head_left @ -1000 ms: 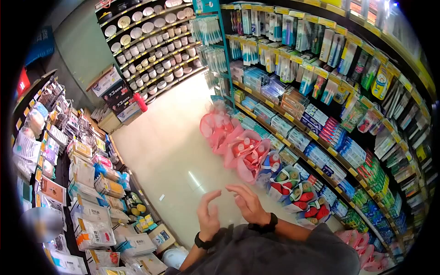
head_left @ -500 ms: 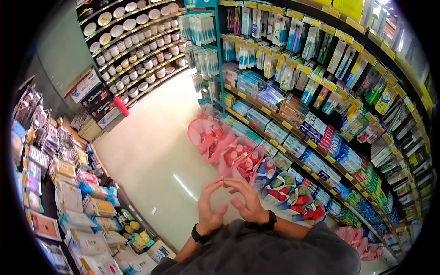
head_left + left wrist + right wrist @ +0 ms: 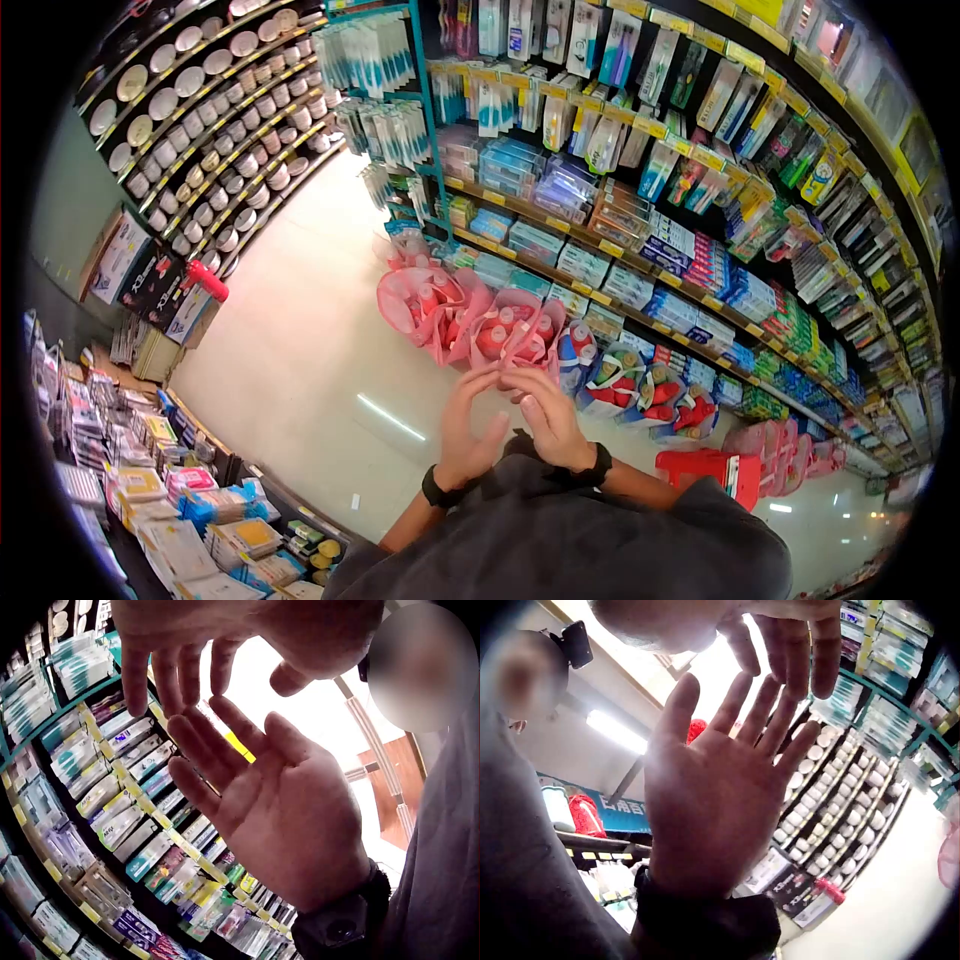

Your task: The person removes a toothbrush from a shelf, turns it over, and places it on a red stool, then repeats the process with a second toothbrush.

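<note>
Shop aisle, 2 open hands [image 3: 507, 427] raised, palms facing, fingers [image 3: 470, 385] relaxed.

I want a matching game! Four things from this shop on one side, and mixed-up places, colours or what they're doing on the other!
1. Left hand
2. Band on the left wrist
3. Pink bags
4. Bowls

A. On the floor in front of the shelves
B. Black
C. On shelves at the far end of the aisle
D. Open, holding nothing

Right pairs: 1-D, 2-B, 3-A, 4-C
</note>
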### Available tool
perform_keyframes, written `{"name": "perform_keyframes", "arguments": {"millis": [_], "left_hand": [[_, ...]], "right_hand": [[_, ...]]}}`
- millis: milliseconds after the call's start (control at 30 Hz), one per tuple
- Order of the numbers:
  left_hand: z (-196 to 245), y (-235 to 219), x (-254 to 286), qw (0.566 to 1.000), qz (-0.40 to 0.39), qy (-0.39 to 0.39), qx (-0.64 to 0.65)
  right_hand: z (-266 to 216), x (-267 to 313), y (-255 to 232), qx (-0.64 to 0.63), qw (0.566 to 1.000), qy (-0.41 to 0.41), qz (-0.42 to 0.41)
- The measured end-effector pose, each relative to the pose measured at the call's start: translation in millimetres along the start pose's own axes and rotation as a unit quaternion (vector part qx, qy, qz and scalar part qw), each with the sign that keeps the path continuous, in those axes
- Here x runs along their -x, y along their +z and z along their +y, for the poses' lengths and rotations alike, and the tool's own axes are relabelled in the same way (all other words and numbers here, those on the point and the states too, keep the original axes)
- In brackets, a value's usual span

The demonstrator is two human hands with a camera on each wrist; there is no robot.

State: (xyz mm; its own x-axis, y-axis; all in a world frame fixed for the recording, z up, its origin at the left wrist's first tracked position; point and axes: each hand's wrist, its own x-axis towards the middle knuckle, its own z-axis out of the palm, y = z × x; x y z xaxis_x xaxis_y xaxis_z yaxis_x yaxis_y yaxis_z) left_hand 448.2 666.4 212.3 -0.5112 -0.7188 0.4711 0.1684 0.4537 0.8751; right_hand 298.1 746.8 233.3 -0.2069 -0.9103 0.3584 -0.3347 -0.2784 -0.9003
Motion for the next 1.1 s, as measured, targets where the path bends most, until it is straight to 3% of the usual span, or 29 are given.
{"name": "perform_keyframes", "arguments": {"millis": [167,400,533,633,667,867,1000,1100], "left_hand": [[-35.2,-10.0,-37.0,0.999,-0.036,-0.007,0.019],[-74.2,-42.1,-109.4,0.998,0.027,-0.035,0.053],[-95.2,-56.4,-161.3,1.000,0.012,-0.010,0.011],[-112.0,-54.6,-201.0,1.000,-0.002,-0.013,0.023],[-117.1,-51.8,-214.4,0.999,-0.004,-0.020,0.039],[-126.6,-46.5,-280.0,0.998,-0.057,-0.004,0.024],[-134.5,-37.5,-311.8,0.994,-0.079,-0.033,0.061],[-141.1,-27.7,-337.8,0.993,-0.111,-0.013,0.031]], "right_hand": [[16.7,-29.4,-1.5,0.042,0.997,0.013,0.056],[71.1,-103.0,-12.5,-0.034,0.987,0.025,0.157],[91.9,-166.2,-18.0,0.088,0.987,-0.006,0.133],[90.8,-210.0,-17.4,0.084,0.984,-0.041,0.153],[93.9,-220.2,-15.7,0.027,0.988,0.008,0.152],[106.5,-281.6,-21.7,0.026,0.988,-0.039,0.151],[112.9,-304.2,-32.7,0.023,0.986,-0.043,0.160],[126.4,-313.2,-46.6,0.048,0.980,-0.041,0.186]]}}
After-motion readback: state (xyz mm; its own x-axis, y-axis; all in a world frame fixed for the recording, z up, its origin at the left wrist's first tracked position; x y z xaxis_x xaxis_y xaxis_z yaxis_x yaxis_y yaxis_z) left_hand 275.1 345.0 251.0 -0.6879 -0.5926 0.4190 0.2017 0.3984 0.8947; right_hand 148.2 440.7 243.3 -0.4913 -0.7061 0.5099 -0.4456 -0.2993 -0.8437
